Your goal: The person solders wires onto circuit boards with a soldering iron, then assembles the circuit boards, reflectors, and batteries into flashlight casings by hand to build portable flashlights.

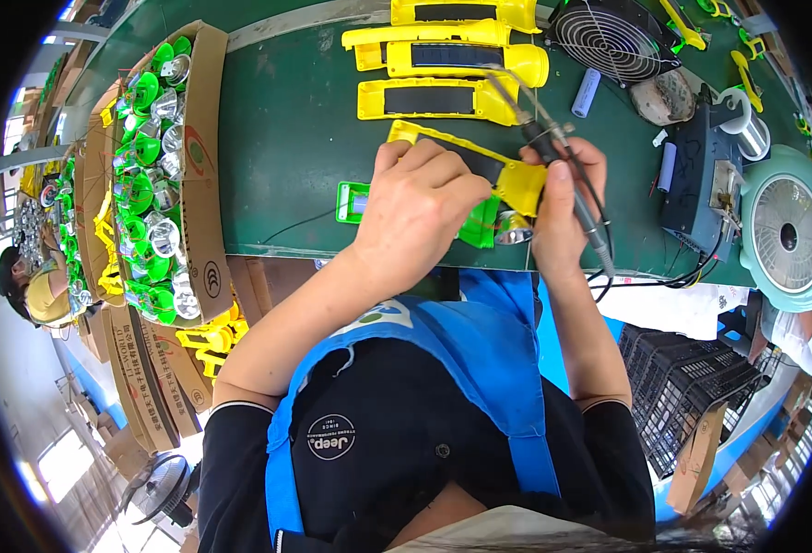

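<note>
My right hand (567,207) is closed around a soldering iron (542,143), its metal end pointing up and away over the bench. Close to that hand is a yellow casing (521,187) with a dark panel, lying at a slant. My left hand (424,207) is bent over a green lamp housing (478,226), fingers curled; what they pinch is hidden. Left of the hand, the housing's end shows a pale cylindrical cell (360,203). A silvery reflector (515,229) with thin red wires sits between the hands, at the bench's near edge.
Several yellow casings (429,99) lie in a row beyond my hands. A cardboard box (205,166) of green lamp heads stands left. To the right are a loose blue cell (587,92), a wire-guarded fan (613,41), a soldering station (701,175), a solder spool (747,124) and a teal fan (788,230).
</note>
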### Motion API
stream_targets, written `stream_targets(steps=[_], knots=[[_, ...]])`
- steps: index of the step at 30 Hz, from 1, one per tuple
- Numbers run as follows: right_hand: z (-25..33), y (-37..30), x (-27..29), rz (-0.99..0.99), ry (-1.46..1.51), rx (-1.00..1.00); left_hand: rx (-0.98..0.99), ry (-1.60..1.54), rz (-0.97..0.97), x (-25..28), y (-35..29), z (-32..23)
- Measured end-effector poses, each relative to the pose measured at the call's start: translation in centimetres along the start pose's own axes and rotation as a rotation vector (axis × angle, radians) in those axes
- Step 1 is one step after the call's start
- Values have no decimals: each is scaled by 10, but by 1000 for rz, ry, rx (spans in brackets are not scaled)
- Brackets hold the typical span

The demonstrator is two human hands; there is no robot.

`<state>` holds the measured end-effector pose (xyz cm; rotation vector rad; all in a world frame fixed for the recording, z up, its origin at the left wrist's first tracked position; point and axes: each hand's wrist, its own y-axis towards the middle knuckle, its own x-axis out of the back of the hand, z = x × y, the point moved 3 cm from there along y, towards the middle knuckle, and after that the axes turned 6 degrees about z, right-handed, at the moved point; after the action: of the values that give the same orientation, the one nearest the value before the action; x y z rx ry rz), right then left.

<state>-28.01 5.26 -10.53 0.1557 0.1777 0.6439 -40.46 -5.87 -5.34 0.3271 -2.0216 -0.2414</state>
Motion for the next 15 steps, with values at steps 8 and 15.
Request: stream_targets(steps=[8,15], knots=[[-3,-12,21,10,194,7,108,6,9,-13,4,8],[2,1,71,172,398,-209,155,111,140,-17,5,6]])
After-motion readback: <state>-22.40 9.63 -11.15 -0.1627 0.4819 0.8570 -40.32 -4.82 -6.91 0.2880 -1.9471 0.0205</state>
